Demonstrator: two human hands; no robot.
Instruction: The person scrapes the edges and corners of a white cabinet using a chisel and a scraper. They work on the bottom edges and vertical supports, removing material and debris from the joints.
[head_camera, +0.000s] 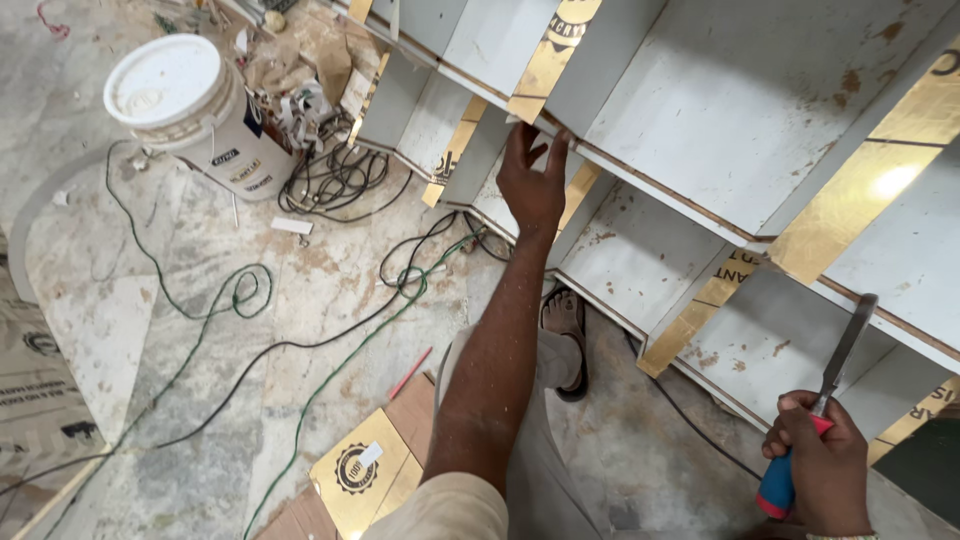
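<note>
The right hand (825, 465) is clamped in a fist around the red-and-blue handle of a chisel (822, 405), whose flat grey metal blade runs up and slightly right from the fist, its long axis near upright in the view, the tip lying against the white shelf unit (740, 110). The left hand (533, 180) reaches up to the same unit, fingers spread apart, fingertips at the lower end of a glossy gold strip (548, 60) on a divider's edge. The unit is white board, stained with brown spots, its edges faced in gold. The chisel's cutting edge is hard to make out. Left of the unit stand a white plastic bucket (190, 110) and tangled cables (335, 180) on a dusty stone floor.
</note>
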